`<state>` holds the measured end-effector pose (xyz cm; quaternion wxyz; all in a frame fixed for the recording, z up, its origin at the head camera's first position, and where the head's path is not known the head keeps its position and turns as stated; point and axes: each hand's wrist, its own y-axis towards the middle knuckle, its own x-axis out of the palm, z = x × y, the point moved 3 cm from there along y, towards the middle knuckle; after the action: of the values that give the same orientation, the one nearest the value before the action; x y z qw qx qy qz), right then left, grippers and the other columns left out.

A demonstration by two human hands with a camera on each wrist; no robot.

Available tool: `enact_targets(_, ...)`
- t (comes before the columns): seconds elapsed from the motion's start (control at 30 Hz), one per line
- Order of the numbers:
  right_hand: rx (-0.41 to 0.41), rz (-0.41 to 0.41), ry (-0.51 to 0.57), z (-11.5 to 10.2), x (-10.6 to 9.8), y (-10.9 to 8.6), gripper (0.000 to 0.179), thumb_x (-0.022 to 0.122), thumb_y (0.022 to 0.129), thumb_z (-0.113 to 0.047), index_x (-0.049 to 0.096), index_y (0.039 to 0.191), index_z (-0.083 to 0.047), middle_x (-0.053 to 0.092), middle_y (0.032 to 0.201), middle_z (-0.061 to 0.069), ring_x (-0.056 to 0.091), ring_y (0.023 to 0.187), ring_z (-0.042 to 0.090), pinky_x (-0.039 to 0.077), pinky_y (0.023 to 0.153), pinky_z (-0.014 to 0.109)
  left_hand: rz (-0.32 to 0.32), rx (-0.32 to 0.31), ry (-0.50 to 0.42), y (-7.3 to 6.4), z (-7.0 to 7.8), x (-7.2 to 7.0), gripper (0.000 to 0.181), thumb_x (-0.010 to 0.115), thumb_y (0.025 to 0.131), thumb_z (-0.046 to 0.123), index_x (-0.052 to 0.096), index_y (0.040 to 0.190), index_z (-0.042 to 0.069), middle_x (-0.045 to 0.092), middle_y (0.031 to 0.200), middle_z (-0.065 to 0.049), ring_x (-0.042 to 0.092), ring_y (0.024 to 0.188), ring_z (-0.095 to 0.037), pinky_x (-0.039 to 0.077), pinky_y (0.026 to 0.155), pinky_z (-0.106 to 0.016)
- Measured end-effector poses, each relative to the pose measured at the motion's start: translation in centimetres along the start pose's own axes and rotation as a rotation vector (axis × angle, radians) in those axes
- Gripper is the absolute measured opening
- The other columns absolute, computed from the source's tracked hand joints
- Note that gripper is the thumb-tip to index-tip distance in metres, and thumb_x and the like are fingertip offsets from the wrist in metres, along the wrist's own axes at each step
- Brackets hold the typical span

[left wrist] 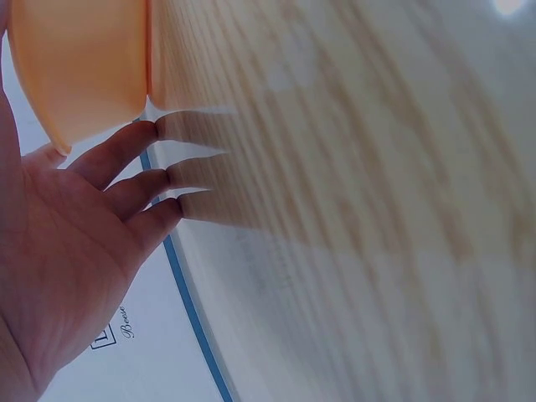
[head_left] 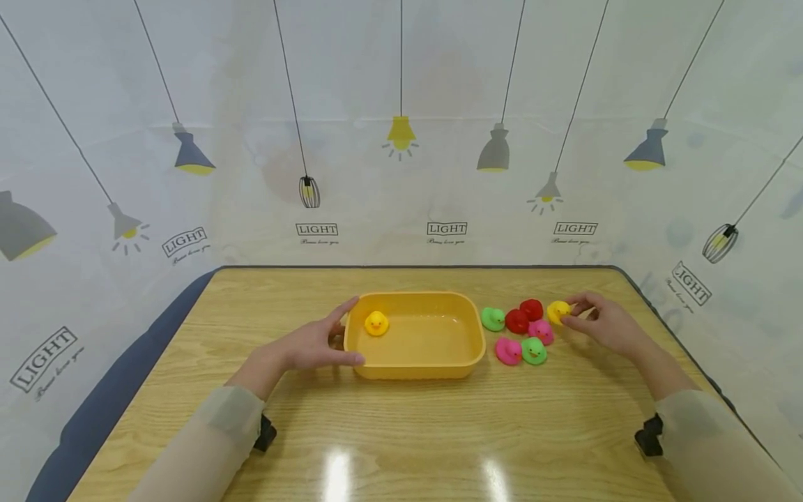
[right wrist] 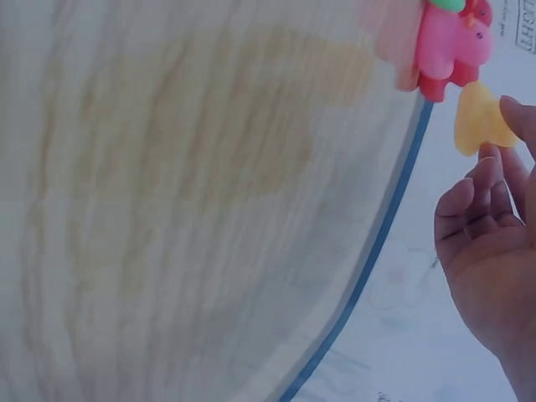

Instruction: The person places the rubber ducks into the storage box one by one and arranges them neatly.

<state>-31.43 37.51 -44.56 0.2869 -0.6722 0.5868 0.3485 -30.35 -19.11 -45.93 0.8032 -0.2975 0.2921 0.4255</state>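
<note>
A yellow plastic tub (head_left: 415,371) stands on the table, one yellow rubber duck (head_left: 377,323) inside near its left end. My left hand (head_left: 307,345) spans that end, thumb on the front rim and index finger at the back corner; its other fingers reach down beside the wall. Between thumb and fingertips, my right hand (head_left: 605,324) pinches another yellow rubber duck (head_left: 557,312). Left of it, to the right of the tub, lie two green ducks (head_left: 534,351), two pink ducks (head_left: 509,351) and two red ducks (head_left: 517,321), close together.
The wooden table (head_left: 401,432) has a dark edge, with a patterned white sheet (head_left: 376,188) behind and around it. Both wrists carry small black devices (head_left: 649,436).
</note>
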Motion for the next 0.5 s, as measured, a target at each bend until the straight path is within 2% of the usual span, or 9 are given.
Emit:
enact_targets(0.2,-0.085,0.046,0.049,-3.2,0.1,-0.5,0.046,0.078,0.105,-0.037,0.066,0.136,-0.006,0.071,0.117,0.014,0.058,0.08,0.017,0.049,0.062,0.026,0.001,0.002,0.003,0.1,-0.1,0.0,0.122,0.08,0.088,0.073,0.001,0.176,0.045,0.053,0.166,-0.022,0.049,0.155,-0.043,0.034,0.128,-0.071)
enact_targets(0.5,-0.164,-0.001,0.12,-7.9,2.0,0.3,0.043,0.081,0.102,-0.03,0.068,0.136,-0.007,0.069,0.111,0.01,0.056,0.077,0.015,0.046,0.058,0.024,-0.001,-0.002,0.005,0.1,0.0,0.0,0.122,0.081,0.088,0.073,0.001,0.176,0.045,0.052,0.167,-0.022,0.048,0.156,-0.044,0.032,0.128,-0.072)
